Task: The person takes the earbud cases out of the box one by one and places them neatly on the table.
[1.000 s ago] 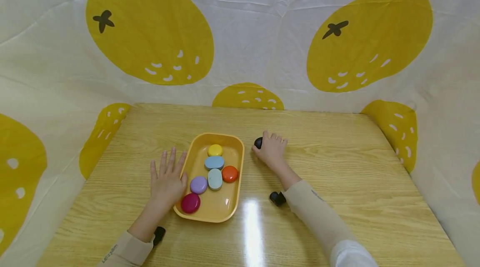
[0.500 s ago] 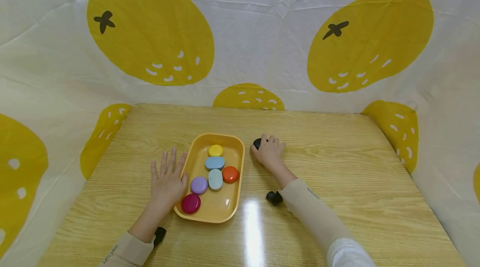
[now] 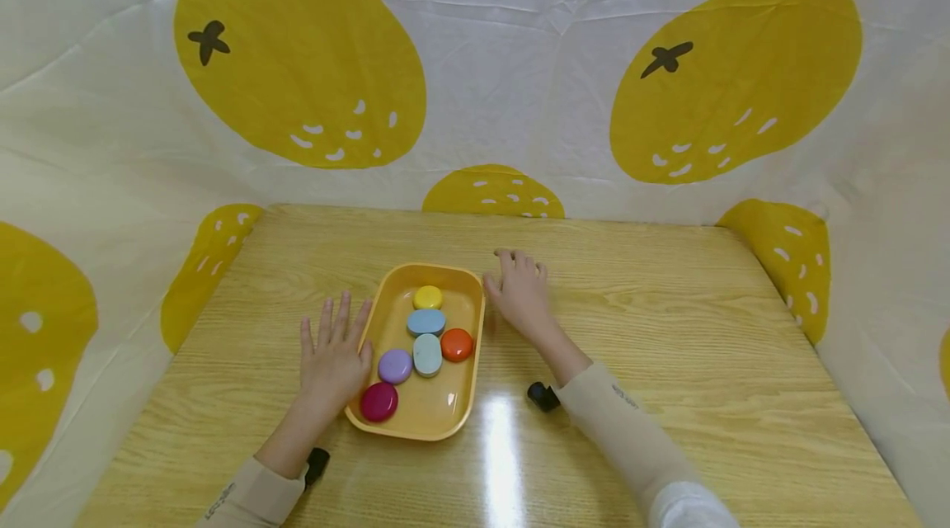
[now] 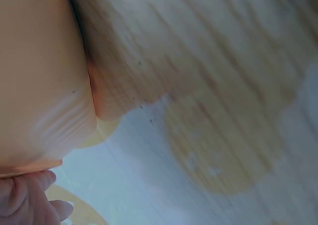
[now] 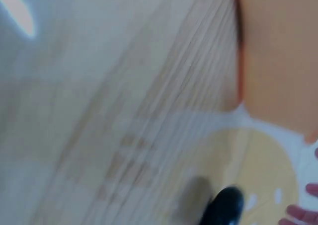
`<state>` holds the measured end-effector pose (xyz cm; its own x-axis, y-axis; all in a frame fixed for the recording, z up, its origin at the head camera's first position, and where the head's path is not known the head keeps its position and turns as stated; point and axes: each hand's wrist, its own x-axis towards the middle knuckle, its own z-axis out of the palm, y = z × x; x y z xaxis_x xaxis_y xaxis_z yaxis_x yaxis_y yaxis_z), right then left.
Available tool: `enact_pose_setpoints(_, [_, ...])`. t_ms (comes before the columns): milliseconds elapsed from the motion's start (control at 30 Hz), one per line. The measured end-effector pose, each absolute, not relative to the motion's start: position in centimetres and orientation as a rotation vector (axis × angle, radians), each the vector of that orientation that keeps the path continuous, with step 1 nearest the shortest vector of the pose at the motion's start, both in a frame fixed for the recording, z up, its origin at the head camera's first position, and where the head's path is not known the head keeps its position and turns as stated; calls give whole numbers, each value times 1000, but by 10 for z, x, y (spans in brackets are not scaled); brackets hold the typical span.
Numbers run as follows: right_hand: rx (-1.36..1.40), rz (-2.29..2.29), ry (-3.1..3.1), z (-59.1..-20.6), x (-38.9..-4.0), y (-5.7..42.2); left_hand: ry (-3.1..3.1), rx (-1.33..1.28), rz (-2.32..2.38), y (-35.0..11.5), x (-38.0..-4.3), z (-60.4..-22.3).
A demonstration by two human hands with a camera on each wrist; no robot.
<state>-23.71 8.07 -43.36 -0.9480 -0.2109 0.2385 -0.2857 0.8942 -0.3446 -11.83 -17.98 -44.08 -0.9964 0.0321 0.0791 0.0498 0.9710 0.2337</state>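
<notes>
In the head view, a yellow-orange tray (image 3: 445,412) holds several smooth stone-like pieces: yellow (image 3: 427,297), blue (image 3: 426,322), pale green (image 3: 427,355), red-orange (image 3: 456,344), lilac (image 3: 395,365) and magenta (image 3: 379,402). My left hand (image 3: 334,363) lies against its left side, fingers straight and spread. Off the upper right corner is my right hand (image 3: 521,297), fingers bent and spread. A dark rounded piece (image 5: 224,205) appears in the right wrist view. The head view does not show it, so whether the right hand grips it is hidden.
The wooden table (image 3: 668,330) extends on both sides of the tray. White cloth (image 3: 519,82) with yellow fruit prints hangs behind it and at the sides. Small black devices sit at the left wrist (image 3: 317,466) and right wrist (image 3: 543,398).
My right hand has shifted left towards the tray; the black piece seen at its thumb before is now out of sight in the head view. The left hand and tray stay put.
</notes>
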Motion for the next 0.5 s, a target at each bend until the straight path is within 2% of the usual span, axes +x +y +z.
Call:
enact_pose_setpoints(167, [774, 585, -2788, -422, -215, 62, -3049, -57, -369, -180, -119, -440])
enact_pose_setpoints(500, [1405, 183, -2692, -424, -163, 27, -3091, -64, -420, -184, -120, -441])
